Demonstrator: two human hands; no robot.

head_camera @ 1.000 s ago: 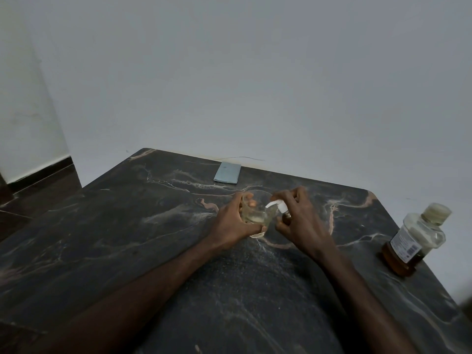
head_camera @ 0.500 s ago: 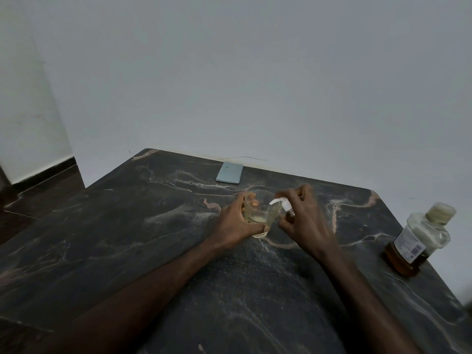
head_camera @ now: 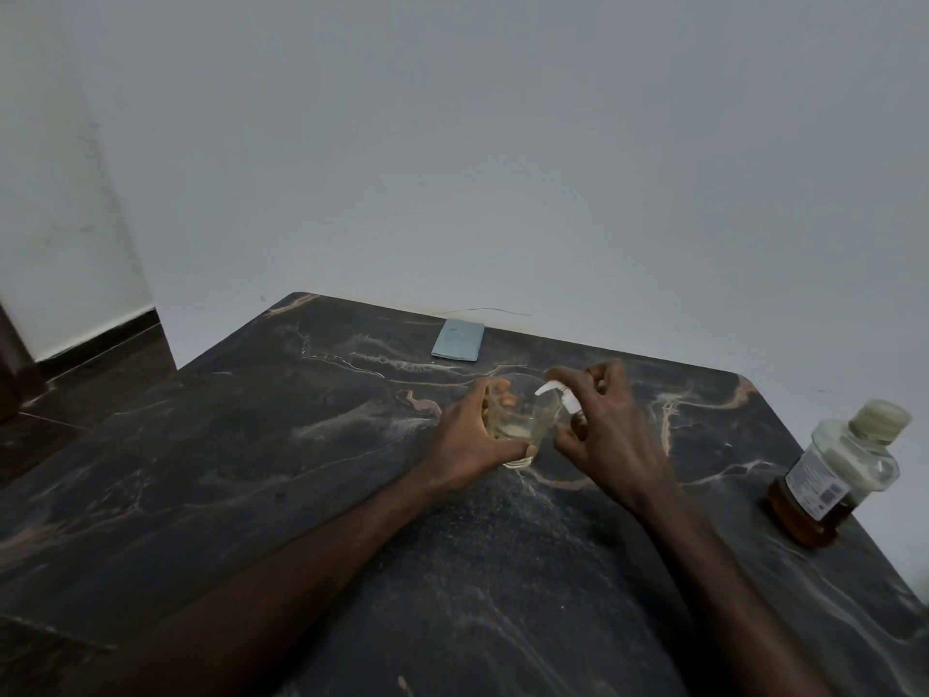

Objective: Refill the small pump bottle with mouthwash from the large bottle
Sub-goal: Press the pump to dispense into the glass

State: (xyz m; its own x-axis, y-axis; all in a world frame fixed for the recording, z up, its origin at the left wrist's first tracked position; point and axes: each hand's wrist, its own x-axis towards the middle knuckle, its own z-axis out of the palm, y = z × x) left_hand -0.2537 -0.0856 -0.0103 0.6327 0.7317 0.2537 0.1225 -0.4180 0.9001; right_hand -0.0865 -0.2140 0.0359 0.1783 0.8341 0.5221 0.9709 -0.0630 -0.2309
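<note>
My left hand [head_camera: 465,437] is wrapped around a small clear glass [head_camera: 523,425] standing on the dark marble table [head_camera: 251,445]; pale yellowish liquid sits in its bottom. My right hand [head_camera: 611,435] grips the small pump bottle, whose body is mostly hidden by the fingers. Its white pump head [head_camera: 559,396] shows, with the nozzle pointing over the glass rim and my index finger lying over it. The large bottle [head_camera: 834,477] stands capped at the table's right edge, with amber liquid in its lower part.
A grey-blue phone [head_camera: 457,340] lies flat near the table's far edge, beyond the glass. A pale wall rises right behind the table. The floor drops away on the left, and the large bottle stands close to the right edge.
My right hand has shifted slightly up and away from me with the pump head, its fingers spreading a little. My left hand stays around the glass. The large bottle has not moved.
</note>
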